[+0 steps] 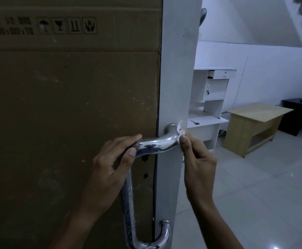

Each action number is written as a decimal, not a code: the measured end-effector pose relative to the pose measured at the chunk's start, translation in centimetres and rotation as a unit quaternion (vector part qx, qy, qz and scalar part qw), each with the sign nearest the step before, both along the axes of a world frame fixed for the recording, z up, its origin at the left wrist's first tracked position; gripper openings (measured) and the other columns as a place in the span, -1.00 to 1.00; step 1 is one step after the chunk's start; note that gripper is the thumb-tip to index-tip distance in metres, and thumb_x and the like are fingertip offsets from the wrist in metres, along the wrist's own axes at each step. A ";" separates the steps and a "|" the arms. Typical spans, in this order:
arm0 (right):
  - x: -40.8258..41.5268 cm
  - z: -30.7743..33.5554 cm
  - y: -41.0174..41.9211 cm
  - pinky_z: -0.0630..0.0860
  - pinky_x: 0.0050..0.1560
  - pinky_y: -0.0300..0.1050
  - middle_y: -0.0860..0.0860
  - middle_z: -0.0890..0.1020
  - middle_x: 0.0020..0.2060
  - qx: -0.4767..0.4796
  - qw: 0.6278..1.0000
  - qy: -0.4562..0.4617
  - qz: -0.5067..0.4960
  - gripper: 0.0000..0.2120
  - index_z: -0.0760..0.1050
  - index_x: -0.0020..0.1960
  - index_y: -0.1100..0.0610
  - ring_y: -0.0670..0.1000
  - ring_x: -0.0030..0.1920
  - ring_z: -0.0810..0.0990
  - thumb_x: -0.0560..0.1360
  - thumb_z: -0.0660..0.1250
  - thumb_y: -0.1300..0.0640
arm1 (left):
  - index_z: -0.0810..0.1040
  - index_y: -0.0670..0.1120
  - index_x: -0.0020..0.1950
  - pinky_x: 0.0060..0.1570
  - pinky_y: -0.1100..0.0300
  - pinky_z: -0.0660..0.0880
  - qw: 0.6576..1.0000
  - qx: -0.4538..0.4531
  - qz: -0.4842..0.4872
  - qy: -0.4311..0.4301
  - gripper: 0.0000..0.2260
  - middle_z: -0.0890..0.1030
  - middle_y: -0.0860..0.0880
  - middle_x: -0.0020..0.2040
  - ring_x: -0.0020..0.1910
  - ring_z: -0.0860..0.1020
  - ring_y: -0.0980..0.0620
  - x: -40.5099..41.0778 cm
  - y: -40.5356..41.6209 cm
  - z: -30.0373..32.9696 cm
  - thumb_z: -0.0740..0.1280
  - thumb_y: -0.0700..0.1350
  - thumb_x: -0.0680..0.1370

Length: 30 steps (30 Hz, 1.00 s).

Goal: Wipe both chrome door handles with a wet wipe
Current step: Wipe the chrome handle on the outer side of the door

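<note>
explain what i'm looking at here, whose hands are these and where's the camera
There is one picture, taken by a wide-angle camera worn on a person's head, looking forward and down. No machine is involved: both bare hands belong to that person. The left hand holds the upper bend of a curved chrome door handle fixed to a white door edge. The right hand pinches a small white wet wipe against the handle's top end, near its mount. A big brown cardboard panel fills the left. Beyond the door stand a white desk and a light wooden table.

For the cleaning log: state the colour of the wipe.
White; the wet wipe shows best in the head view.
</note>
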State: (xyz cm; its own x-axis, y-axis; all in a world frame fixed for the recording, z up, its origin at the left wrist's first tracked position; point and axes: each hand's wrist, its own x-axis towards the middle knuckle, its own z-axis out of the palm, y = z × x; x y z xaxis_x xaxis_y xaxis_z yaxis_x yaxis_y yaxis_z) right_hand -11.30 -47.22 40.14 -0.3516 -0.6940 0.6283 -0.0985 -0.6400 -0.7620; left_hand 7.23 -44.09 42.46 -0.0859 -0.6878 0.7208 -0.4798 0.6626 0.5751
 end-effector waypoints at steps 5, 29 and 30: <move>2.3 -0.3 2.0 0.52 0.28 -0.04 -0.05 0.69 0.12 0.114 0.966 -0.211 0.093 -0.59 0.62 0.21 0.07 -0.10 0.22 0.60 0.41 0.42 -0.05 | 0.50 0.16 0.29 0.20 0.45 0.33 1.000 0.002 0.006 -0.006 -0.68 0.52 0.31 0.21 0.28 0.46 0.21 0.0 0.0 -0.1 0.14 0.09 0.58; 7.7 -0.5 5.0 0.61 0.03 -0.11 0.08 0.72 0.02 0.191 0.887 -0.296 0.299 -0.75 0.66 0.12 0.06 0.06 0.10 0.68 0.53 0.32 -0.01 | 0.51 0.13 0.30 0.25 0.28 0.39 1.000 0.013 0.002 0.011 -0.67 0.54 0.27 0.23 0.29 0.47 0.17 -0.1 0.2 -0.1 0.10 0.09 0.61; 7.9 -0.6 5.0 0.62 0.00 -0.11 0.04 0.73 -0.02 0.188 0.911 -0.253 0.266 -0.78 0.67 0.09 -0.01 0.04 0.06 0.69 0.53 0.33 -0.02 | 0.52 0.11 0.30 0.26 0.26 0.39 1.000 0.012 0.000 0.015 -0.67 0.55 0.26 0.23 0.29 0.47 0.16 -0.1 0.3 -0.2 0.10 0.08 0.61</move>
